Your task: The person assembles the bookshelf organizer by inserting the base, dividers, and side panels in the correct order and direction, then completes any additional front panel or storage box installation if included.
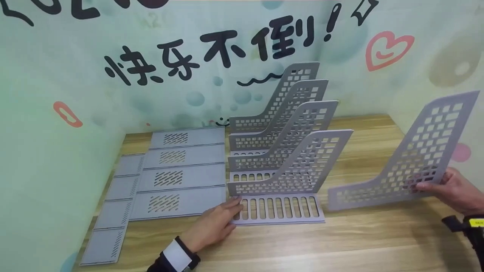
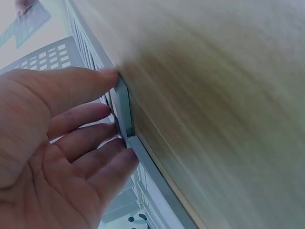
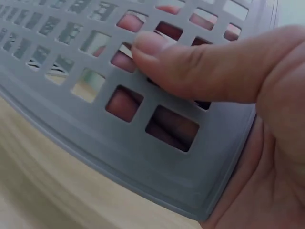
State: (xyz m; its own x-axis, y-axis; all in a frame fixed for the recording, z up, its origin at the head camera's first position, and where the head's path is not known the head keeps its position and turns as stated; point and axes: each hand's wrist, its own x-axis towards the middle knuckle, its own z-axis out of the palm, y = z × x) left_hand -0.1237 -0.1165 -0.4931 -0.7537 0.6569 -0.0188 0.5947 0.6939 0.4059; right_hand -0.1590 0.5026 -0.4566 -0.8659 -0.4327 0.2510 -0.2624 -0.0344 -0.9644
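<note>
My left hand (image 1: 213,226) holds the left end of a grey slotted base panel (image 1: 280,223), thumb at its front corner and fingers along its left end. In the left wrist view, the thumb and fingertips of the left hand (image 2: 71,129) meet the panel's edge. Several upright perforated side panels (image 1: 291,162) stand in a row behind, on slotted bases. Off to the right, my right hand (image 1: 455,190) grips another perforated side panel (image 1: 408,173) by its tall edge. The right wrist view shows the thumb across that panel's grid (image 3: 119,157), fingers showing through the holes behind.
Flat grey panels (image 1: 196,175) with slanted slots lie joined on the wooden table (image 1: 264,249), left of the upright row. A strip of smaller grey panels (image 1: 115,215) lies further left. Pale printed curtains (image 1: 181,102) hang behind and at both sides.
</note>
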